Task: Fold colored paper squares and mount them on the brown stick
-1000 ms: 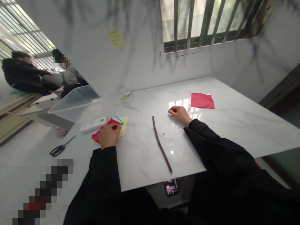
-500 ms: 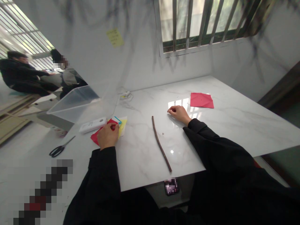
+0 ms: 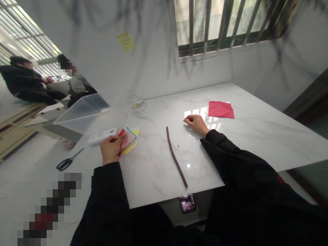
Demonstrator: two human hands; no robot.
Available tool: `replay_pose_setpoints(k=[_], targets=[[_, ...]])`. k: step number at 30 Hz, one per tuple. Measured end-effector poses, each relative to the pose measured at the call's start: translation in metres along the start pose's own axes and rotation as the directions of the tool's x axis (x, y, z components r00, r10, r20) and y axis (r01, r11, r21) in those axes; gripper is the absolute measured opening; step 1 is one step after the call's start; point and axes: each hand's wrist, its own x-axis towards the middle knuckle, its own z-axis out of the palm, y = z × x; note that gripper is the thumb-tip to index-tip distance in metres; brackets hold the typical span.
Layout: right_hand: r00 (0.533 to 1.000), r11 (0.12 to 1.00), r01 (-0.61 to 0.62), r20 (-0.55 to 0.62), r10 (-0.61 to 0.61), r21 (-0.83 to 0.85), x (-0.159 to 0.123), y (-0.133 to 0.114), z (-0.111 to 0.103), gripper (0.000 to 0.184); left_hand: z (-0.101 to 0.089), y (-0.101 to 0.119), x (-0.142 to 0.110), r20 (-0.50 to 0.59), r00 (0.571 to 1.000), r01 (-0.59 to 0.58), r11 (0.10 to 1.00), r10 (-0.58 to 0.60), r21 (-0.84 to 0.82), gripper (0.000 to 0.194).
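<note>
At the table's left side, my left hand [image 3: 110, 149] is closed, pinching a red paper sheet [image 3: 122, 134] between thumb and fingers. The red sheet is partly folded over, baring a blue-edged pale sheet [image 3: 132, 135] and a yellow sheet [image 3: 130, 148] beneath it. My right hand [image 3: 196, 123] rests on the marble-patterned table [image 3: 153, 177] with its fingertips pressed together. Whatever they hold, if anything, is too small to make out. Between my hands lies a thin brown stick [image 3: 175, 158]. Beyond my right hand is a flat red paper square [image 3: 221, 109].
A white device [image 3: 102, 136] lies behind the papers, with a clear plastic bin [image 3: 82, 111] further back. Black-handled scissors [image 3: 67, 163] lie at left. A white cable [image 3: 137, 103] sits by the wall. Two people [image 3: 25, 80] sit in the left background.
My left hand has shifted slightly left and turned the red sheet's edge back, so more of the blue-edged and yellow sheets shows. My right hand has stayed in place.
</note>
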Motion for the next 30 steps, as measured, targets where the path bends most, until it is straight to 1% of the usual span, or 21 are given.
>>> replay_pose_setpoints(k=[2, 3, 4, 6, 7, 8, 10, 12, 14, 16, 18, 19, 20, 21, 23, 24, 25, 27, 28, 29, 30], targets=[[1.0, 1.0, -0.009, -0.026, 0.009, 0.016, 0.001, 0.001, 0.001, 0.025, -0.003, 0.002, 0.0, -0.041, 0.996, 0.069, 0.989, -0.075, -0.128, 0.037], [1.0, 1.0, -0.009, -0.029, 0.01, 0.019, 0.001, 0.001, 0.001, 0.025, -0.006, 0.005, -0.001, -0.056, 0.994, 0.085, 0.984, -0.095, -0.156, 0.037], [1.0, 1.0, -0.007, -0.026, 0.007, 0.021, 0.001, 0.001, 0.001, 0.025, -0.009, 0.008, -0.002, -0.082, 0.993, 0.07, 0.989, -0.081, -0.131, 0.035], [1.0, 1.0, -0.003, -0.028, 0.004, 0.025, 0.002, 0.001, 0.001, 0.025, -0.017, 0.015, -0.007, -0.175, 0.985, -0.004, 1.0, 0.007, 0.02, 0.03], [0.999, 1.0, -0.006, -0.038, 0.007, 0.031, 0.002, 0.001, 0.001, 0.025, -0.021, 0.02, -0.01, -0.254, 0.966, -0.029, 0.994, 0.055, 0.104, 0.025], [0.999, 0.999, -0.011, -0.051, 0.013, 0.04, 0.003, 0.001, 0.001, 0.025, -0.024, 0.025, -0.013, -0.301, 0.947, -0.067, 0.985, 0.112, 0.156, 0.021], [0.997, 0.998, -0.021, -0.078, 0.026, 0.057, 0.003, 0.0, 0.0, 0.025, -0.032, 0.038, -0.019, -0.395, 0.886, -0.189, 0.967, 0.243, 0.171, 0.017], [0.996, 0.997, -0.026, -0.088, 0.032, 0.068, 0.004, 0.0, 0.0, 0.025, -0.039, 0.053, -0.024, -0.491, 0.805, -0.312, 0.942, 0.333, 0.127, 0.017], [0.996, 0.997, -0.025, -0.085, 0.031, 0.069, 0.004, 0.0, 0.0, 0.024, -0.046, 0.07, -0.024, -0.569, 0.742, -0.41, 0.911, 0.355, 0.035, 0.019], [0.996, 0.998, -0.022, -0.082, 0.027, 0.065, 0.004, 0.0, 0.0, 0.024, -0.051, 0.088, -0.02, -0.63, 0.694, -0.481, 0.875, 0.348, -0.047, 0.022], [0.997, 0.998, -0.02, -0.079, 0.025, 0.061, 0.004, 0.0, 0.0, 0.024, -0.051, 0.105, -0.013, -0.679, 0.659, -0.567, 0.807, 0.324, -0.165, 0.029], [0.997, 0.998, -0.019, -0.078, 0.024, 0.06, 0.004, 0.001, 0.0, 0.024, -0.047, 0.113, -0.009, -0.699, 0.651, -0.607, 0.757, 0.296, -0.244, 0.033], [0.997, 0.998, -0.019, -0.078, 0.024, 0.059, 0.004, 0.001, 0.0, 0.024, -0.042, 0.12, -0.005, -0.689, 0.67, -0.628, 0.705, 0.274, -0.33, 0.037], [0.997, 0.998, -0.019, -0.078, 0.024, 0.059, 0.004, 0.001, 0.0, 0.024, -0.033, 0.126, -0.002, -0.661, 0.712, -0.625, 0.641, 0.235, -0.446, 0.042], [0.996, 0.998, -0.019, -0.081, 0.024, 0.06, 0.004, 0.001, 0.0, 0.023, -0.009, 0.134, 0.0, -0.516, 0.84, -0.521, 0.51, 0.167, -0.684, 0.053], [0.996, 0.998, -0.019, -0.083, 0.025, 0.063, 0.004, 0.001, 0.0, 0.023, 0.006, 0.136, -0.002, -0.444, 0.885, -0.452, 0.478, 0.138, -0.753, 0.056], [0.996, 0.997, -0.021, -0.085, 0.026, 0.069, 0.005, 0.001, 0.0, 0.023, 0.022, 0.136, -0.005, -0.393, 0.913, -0.396, 0.472, 0.111, -0.788, 0.058], [0.995, 0.996, -0.027, -0.094, 0.035, 0.084, 0.005, 0.0, -0.001, 0.023, 0.055, 0.133, -0.015, -0.315, 0.948, -0.294, 0.485, 0.04, -0.823, 0.057], [0.994, 0.995, -0.031, -0.098, 0.04, 0.092, 0.005, 0.0, -0.001, 0.023, 0.071, 0.129, -0.021, -0.254, 0.967, -0.226, 0.499, 0.011, -0.837, 0.054], [0.994, 0.994, -0.034, -0.098, 0.044, 0.102, 0.005, 0.0, -0.001, 0.024, 0.086, 0.124, -0.028, -0.201, 0.979, -0.169, 0.519, -0.007, -0.838, 0.051], [0.995, 0.993, -0.032, -0.091, 0.043, 0.115, 0.005, 0.0, -0.001, 0.025, 0.099, 0.119, -0.034, -0.184, 0.983, -0.141, 0.557, -0.022, -0.819, 0.047]])
